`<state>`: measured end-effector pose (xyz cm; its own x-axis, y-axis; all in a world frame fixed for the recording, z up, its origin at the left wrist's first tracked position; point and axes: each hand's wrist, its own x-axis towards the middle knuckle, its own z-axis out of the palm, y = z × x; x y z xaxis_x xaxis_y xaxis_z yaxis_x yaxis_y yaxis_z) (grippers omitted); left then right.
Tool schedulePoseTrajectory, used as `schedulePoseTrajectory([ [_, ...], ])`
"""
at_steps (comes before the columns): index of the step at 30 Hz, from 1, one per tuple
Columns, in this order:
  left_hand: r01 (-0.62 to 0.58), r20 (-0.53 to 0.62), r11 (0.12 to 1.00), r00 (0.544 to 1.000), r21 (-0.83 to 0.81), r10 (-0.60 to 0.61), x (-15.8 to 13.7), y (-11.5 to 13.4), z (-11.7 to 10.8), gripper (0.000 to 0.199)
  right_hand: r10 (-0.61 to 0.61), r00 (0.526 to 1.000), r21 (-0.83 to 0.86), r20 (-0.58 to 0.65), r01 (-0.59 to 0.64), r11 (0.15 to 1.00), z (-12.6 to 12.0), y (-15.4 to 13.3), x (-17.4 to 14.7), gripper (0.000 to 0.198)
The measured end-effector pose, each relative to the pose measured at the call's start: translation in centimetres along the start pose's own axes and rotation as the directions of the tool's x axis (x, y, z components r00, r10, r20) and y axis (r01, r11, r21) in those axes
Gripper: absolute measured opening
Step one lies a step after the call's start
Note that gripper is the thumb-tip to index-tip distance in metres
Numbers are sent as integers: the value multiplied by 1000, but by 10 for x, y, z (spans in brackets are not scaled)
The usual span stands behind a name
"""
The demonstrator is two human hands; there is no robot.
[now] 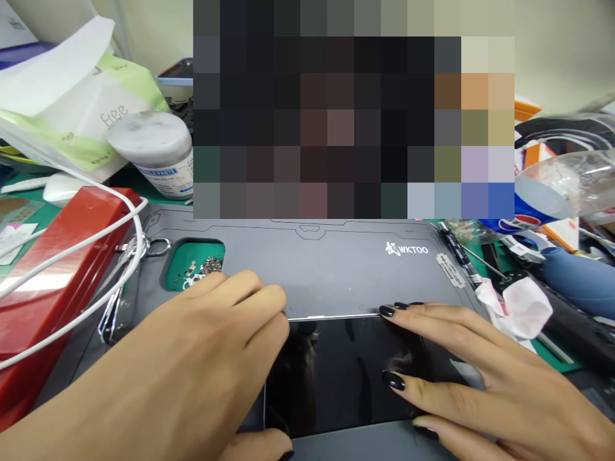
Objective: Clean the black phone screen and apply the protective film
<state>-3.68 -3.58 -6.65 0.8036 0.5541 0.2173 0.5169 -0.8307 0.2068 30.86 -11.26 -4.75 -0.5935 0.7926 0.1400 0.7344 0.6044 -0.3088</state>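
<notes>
A smartphone [343, 374] with a dark, glossy screen lies face up on the grey work mat [307, 272]. Its long far edge shows as a thin bright line. My left hand [216, 346] is closed around the phone's left end, the fingers curled at the far corner and the thumb at the near one. My right hand [485, 378] lies across the right part of the screen with its fingers stretched out and apart. Two of its fingertips touch the far edge and the glass. The palm side of both hands is hidden.
Small metal parts [211, 266] lie in the mat's green cutout. To the left are scissors [154, 245], a red case [62, 269], a white cable [139, 224] and a paste jar [158, 153]. A pen [456, 253], crumpled tissue [521, 307] and plastic bottle [557, 189] lie right.
</notes>
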Motion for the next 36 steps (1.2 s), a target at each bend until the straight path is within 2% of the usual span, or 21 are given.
schedulePoseTrajectory([
  [5,3,-12,1000,1000,-17,-4,-2,2,-2,41,-6,999,11,35,6,1000,-6,0,10,31],
  [10,125,111,989,987,-73,-116,2,7,-10,33,-25,1000,207,-5,25,978,-4,8,26,13],
  [12,137,135,986,983,-96,-123,4,7,-13,32,-40,999,261,-3,40,964,-1,11,27,16],
  [13,136,137,986,983,-101,-121,5,7,-14,32,-42,999,257,27,34,966,-1,12,26,22],
  [14,138,134,985,983,-100,-124,6,7,-16,31,-33,998,241,60,18,970,-2,12,24,38],
  [17,145,122,986,983,-78,-135,8,4,-21,29,28,998,178,53,-37,983,-20,9,12,108],
  [18,136,130,988,983,-78,-125,9,3,-22,29,53,998,157,23,-56,986,-29,6,7,117],
  [19,128,145,988,983,-81,-116,9,2,-24,29,80,997,136,3,-80,988,-39,4,3,115],
  [21,115,180,989,979,-92,-96,10,2,-27,29,146,989,80,23,-147,986,-58,-2,-4,89],
  [23,127,168,987,980,-102,-109,10,2,-27,31,200,977,13,68,-202,979,-70,-6,-6,62],
  [24,133,142,985,983,-108,-118,11,3,-27,32,194,980,-17,39,-194,981,-72,-6,-5,50],
  [26,128,103,984,988,-126,-115,11,3,-24,35,132,982,-70,-137,-143,987,-69,-5,-3,24],
  [27,124,97,984,989,-131,-112,12,3,-23,35,92,959,-93,-268,-121,988,-65,-4,-1,14],
  [28,119,105,984,989,-131,-106,12,3,-23,35,60,911,-112,-407,-115,987,-61,-4,0,9],
  [30,117,125,986,987,-120,-102,13,3,-23,36,15,760,-139,-649,-139,981,-53,-4,1,17],
  [32,117,150,987,984,-114,-100,14,2,-24,39,-50,598,-156,-800,-127,979,-47,-7,3,29],
  [33,119,166,986,981,-119,-98,15,2,-26,41,-77,580,-165,-811,-101,981,-44,-11,5,31],
  [34,122,184,985,978,-126,-97,16,2,-27,43,-101,619,-174,-779,-59,983,-42,-14,7,29],
  [36,133,213,982,972,-135,-103,18,2,-30,46,-139,787,-172,-602,42,984,-38,-21,13,17],
])
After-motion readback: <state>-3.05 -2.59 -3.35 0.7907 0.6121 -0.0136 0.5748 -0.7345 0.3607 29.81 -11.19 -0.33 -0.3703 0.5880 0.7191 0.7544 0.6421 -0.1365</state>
